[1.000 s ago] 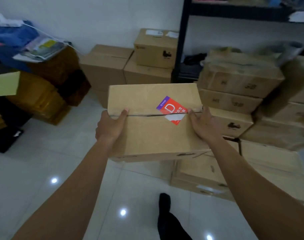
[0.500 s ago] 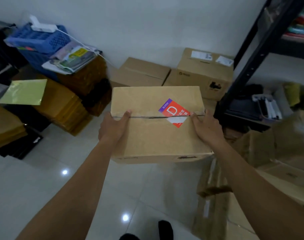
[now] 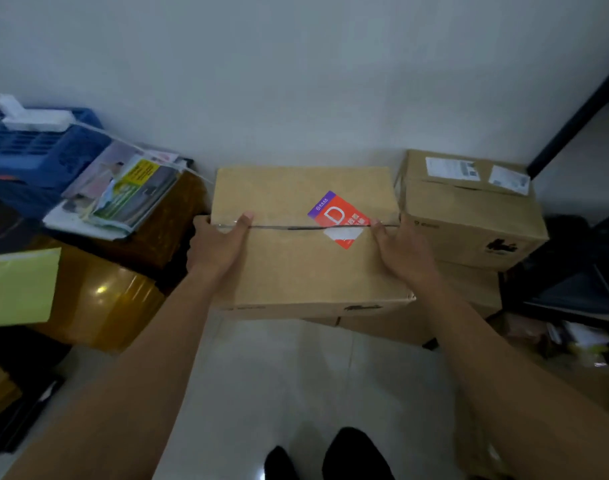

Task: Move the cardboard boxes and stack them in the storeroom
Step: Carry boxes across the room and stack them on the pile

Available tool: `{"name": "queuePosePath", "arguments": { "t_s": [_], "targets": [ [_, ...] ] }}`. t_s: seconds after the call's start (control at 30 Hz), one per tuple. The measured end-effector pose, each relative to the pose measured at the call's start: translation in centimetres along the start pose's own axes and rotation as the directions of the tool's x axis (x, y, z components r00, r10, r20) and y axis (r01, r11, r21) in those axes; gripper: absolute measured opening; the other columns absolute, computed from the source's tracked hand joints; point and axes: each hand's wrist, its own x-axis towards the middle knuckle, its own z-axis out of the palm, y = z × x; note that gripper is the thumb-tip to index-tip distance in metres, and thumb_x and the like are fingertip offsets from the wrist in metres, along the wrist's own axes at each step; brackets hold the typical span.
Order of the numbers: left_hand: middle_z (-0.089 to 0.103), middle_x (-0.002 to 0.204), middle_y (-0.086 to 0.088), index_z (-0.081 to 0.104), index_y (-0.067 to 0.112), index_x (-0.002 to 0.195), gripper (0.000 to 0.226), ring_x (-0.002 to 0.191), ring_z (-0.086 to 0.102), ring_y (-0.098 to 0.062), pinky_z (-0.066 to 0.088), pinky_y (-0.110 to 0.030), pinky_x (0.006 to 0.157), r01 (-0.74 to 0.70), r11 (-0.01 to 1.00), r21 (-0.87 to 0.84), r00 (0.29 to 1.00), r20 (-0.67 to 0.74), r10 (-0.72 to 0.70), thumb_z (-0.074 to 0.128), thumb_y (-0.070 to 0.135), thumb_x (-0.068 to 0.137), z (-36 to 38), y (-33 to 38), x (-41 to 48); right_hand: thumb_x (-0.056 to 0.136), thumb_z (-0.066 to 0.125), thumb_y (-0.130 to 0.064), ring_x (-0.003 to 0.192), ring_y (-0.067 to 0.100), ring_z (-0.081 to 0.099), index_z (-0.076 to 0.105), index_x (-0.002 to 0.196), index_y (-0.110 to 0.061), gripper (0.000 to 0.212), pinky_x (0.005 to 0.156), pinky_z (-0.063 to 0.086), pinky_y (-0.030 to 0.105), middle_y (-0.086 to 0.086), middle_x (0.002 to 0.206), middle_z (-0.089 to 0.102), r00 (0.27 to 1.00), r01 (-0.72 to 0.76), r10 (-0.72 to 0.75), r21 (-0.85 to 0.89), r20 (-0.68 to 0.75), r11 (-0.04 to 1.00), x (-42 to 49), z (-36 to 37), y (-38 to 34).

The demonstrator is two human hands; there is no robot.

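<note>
I hold a brown cardboard box [image 3: 296, 271] with a red sticker marked D in front of me, close to the white wall. My left hand [image 3: 216, 247] grips its left side with the thumb on top. My right hand [image 3: 403, 252] grips its right side. To the right, a taller cardboard box [image 3: 469, 216] with white labels sits on another box [image 3: 469, 296]. The carried box hides what lies under it; a box edge [image 3: 382, 327] shows just below its front right.
On the left are brown wrapped bundles [image 3: 98, 299], papers [image 3: 123, 192], a blue crate [image 3: 29, 150] and a yellow-green sheet [image 3: 17, 285]. A black shelf frame [image 3: 580, 116] stands at the right with clutter below. White tiled floor [image 3: 279, 386] lies before my feet [image 3: 344, 455].
I have walked toward the wall and turned left with the box in both hands. The wall boxes are now right beside it, and the shelf and right-hand stacks have slid out of view.
</note>
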Motion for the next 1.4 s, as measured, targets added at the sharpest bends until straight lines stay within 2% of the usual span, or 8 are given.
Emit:
{"name": "queuePosePath", "arguments": {
  "t_s": [0.37,0.63,0.77,0.9,1.0,1.13,1.3,1.4],
  "targets": [
    [0.053,0.135,-0.009,0.044,0.013,0.136,0.076,0.121,0.052,-0.032,0.044,-0.041,0.097,-0.133,0.989,0.066,0.977,0.176,0.120,0.059,0.065,0.082,9.2,9.6,19.3,0.096,0.041,-0.053,0.123,0.034,0.049,0.032,0.141,-0.012,0.062,0.096,0.039,0.038,0.012,0.138,0.050,0.984,-0.145,0.145,0.012,-0.104,0.989,18.2,1.7,-3.0],
    [0.054,0.136,-0.011,0.044,0.011,0.138,0.073,0.121,0.052,-0.032,0.042,-0.035,0.091,-0.165,0.981,0.099,0.943,0.306,0.128,0.059,0.060,0.086,17.1,13.2,25.8,0.097,0.038,-0.052,0.118,0.037,0.052,0.036,0.138,-0.012,0.057,0.092,0.040,0.040,0.016,0.130,0.055,0.953,-0.271,0.261,-0.047,-0.155,0.961,26.5,1.8,-0.7],
    [0.055,0.133,-0.010,0.044,0.007,0.137,0.070,0.119,0.054,-0.030,0.036,-0.029,0.082,-0.150,0.980,0.132,0.935,0.342,0.097,0.061,0.053,0.087,19.4,13.1,27.1,0.096,0.040,-0.050,0.124,0.038,0.042,0.045,0.132,-0.010,0.054,0.103,0.032,0.046,0.017,0.130,0.050,0.937,-0.304,0.242,-0.248,-0.250,0.920,28.1,2.9,1.2],
    [0.061,0.127,-0.009,0.055,0.010,0.129,0.064,0.115,0.057,-0.028,0.043,-0.032,0.089,-0.168,0.976,0.138,0.926,0.362,0.108,0.061,0.055,0.086,20.9,11.2,27.5,0.096,0.046,-0.039,0.125,0.037,0.033,0.049,0.129,-0.011,0.043,0.103,0.026,0.045,0.017,0.133,0.040,0.925,-0.348,0.261,-0.344,-0.274,0.872,28.2,4.0,2.5],
    [0.055,0.136,-0.009,0.045,0.012,0.139,0.070,0.123,0.053,-0.031,0.042,-0.040,0.100,-0.140,0.978,0.153,0.926,0.370,0.074,0.057,0.058,0.087,21.9,10.3,27.3,0.094,0.049,-0.029,0.118,0.033,0.035,0.050,0.126,-0.013,0.036,0.095,0.029,0.042,0.012,0.132,0.040,0.945,-0.263,0.143,-0.424,-0.295,0.867,28.4,5.2,2.9],
    [0.050,0.140,-0.012,0.039,0.009,0.140,0.061,0.126,0.049,-0.030,0.037,-0.035,0.099,-0.173,0.974,0.144,0.933,0.342,0.115,0.055,0.045,0.094,22.8,10.1,26.8,0.096,0.046,-0.033,0.124,0.033,0.033,0.045,0.130,-0.010,0.041,0.097,0.030,0.042,0.011,0.139,0.037,0.966,-0.200,0.091,-0.476,-0.241,0.857,28.7,6.3,1.8],
    [0.010,0.161,-0.015,0.002,0.001,0.153,0.086,0.146,0.017,-0.028,0.018,-0.036,0.115,-0.238,0.941,0.239,0.906,0.403,0.127,0.048,0.048,0.096,22.6,10.0,26.5,0.097,0.044,-0.037,0.127,0.033,0.030,0.040,0.134,-0.010,0.046,0.098,0.030,0.040,0.009,0.142,0.034,0.980,-0.167,0.085,-0.510,-0.180,0.844,28.4,5.9,1.5],
    [0.001,0.162,-0.014,0.002,0.007,0.154,0.086,0.149,0.006,-0.029,0.013,-0.040,0.119,-0.336,0.898,0.283,0.881,0.433,0.193,0.047,0.051,0.095,22.2,11.0,26.0,0.097,0.044,-0.037,0.128,0.032,0.032,0.044,0.132,-0.011,0.044,0.099,0.031,0.039,0.008,0.142,0.038,0.986,-0.150,0.101,-0.443,-0.133,0.884,28.1,4.8,0.9]
  ]
}}
